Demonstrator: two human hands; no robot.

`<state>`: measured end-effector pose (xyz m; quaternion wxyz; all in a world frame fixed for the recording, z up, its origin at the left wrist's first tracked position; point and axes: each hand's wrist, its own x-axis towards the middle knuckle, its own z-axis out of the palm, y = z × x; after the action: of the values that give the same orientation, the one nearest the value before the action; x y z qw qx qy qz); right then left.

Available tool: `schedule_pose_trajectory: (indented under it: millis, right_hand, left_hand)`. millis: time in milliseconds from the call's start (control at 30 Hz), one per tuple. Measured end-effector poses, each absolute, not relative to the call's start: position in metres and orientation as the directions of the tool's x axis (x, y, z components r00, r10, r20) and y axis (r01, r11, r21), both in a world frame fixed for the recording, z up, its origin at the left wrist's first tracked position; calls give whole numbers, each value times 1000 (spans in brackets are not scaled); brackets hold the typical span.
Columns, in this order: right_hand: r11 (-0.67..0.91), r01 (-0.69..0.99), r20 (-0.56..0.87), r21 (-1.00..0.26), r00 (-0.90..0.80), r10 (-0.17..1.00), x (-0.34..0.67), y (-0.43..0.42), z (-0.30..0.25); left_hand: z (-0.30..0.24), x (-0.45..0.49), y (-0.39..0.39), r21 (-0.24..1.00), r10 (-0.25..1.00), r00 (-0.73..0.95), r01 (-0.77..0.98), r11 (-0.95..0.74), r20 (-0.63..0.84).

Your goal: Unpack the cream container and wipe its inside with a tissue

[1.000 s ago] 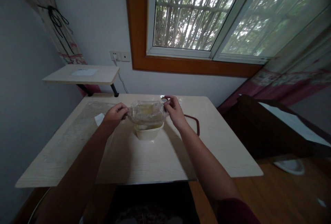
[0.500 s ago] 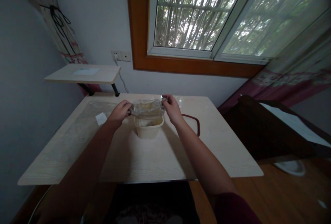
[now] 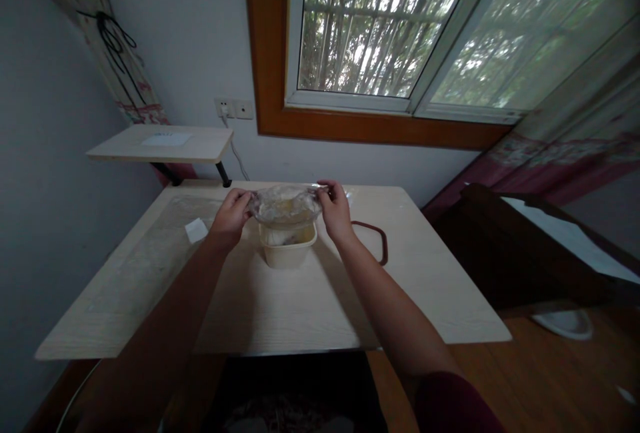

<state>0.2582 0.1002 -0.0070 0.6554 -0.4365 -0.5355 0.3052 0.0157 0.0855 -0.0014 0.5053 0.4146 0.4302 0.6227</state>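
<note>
A crinkled piece of clear plastic wrap [image 3: 286,208] is stretched between my two hands, over the back of a cream-coloured tub [image 3: 289,256]. My left hand [image 3: 234,214] pinches its left end. At the other end, my right hand [image 3: 334,210] grips the wrap between thumb and fingers. The tub stands upright on the table without a lid. Something pale lies inside it, too shaded to make out. To the right of my right hand lies a brown, rounded frame-like rim [image 3: 384,246], partly hidden behind my forearm.
On the light wooden table [image 3: 300,313] a small white paper [image 3: 196,230] lies left of my left forearm, on a clear plastic sheet [image 3: 145,260]. A raised shelf [image 3: 200,145] stands at the back left. Beyond the right edge is a dark piece of furniture [image 3: 530,260].
Both hands have pulled slightly apart and the right hand has shifted a little to the right. The plastic wrap is spread wider and rounder between them. The tub has stayed in place.
</note>
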Motion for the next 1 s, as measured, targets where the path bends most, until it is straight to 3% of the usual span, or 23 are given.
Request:
schedule_pose_trajectory:
  millis: [233, 433, 600, 800, 1000]
  right_hand:
    - [472, 74, 474, -878, 257, 842, 263, 90, -3]
    - [500, 136, 518, -855, 252, 817, 271, 78, 0]
    - [532, 201, 568, -822, 222, 793, 276, 63, 0]
    - [554, 249, 602, -794, 194, 775, 283, 55, -6]
    - [566, 273, 617, -777, 159, 771, 289, 48, -8]
  left_hand:
    - [4, 5, 82, 960, 950, -253, -165, -227, 181]
    - [12, -3, 64, 964, 940, -238, -43, -263, 246]
    - [17, -8, 46, 934, 914, -225, 199, -296, 337]
    - [22, -12, 34, 809, 861, -194, 484, -334, 471]
    - [26, -11, 23, 835, 884, -169, 442, -328, 436]
